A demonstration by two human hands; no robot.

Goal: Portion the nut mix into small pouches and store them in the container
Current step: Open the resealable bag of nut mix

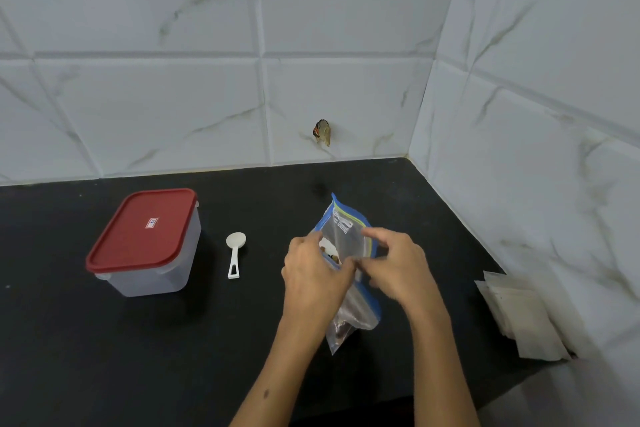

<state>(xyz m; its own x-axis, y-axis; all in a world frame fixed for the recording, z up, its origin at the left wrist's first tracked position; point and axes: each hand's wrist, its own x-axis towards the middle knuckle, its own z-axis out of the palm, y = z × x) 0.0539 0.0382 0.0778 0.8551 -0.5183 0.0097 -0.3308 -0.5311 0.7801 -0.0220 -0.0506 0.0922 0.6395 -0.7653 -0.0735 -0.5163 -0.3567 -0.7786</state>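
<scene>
A clear zip bag (pixel 341 229) with a blue seal strip lies on the black counter, with dark nut mix showing in its lower end near my wrists. My left hand (pixel 313 279) pinches the bag's left edge. My right hand (pixel 398 265) pinches its right edge close by, at the bag's mouth. To the left lies a white plastic scoop (pixel 235 253), bowl up. A translucent container (pixel 152 267) with a red lid stands shut at far left. Small pale pouches (pixel 519 316) are stacked at the right, against the wall.
The black counter (pixel 104 357) meets tiled walls at the back and right, forming a corner. A small brown and orange object (pixel 322 131) sticks to the back wall. Bare counter lies between the container and my arms.
</scene>
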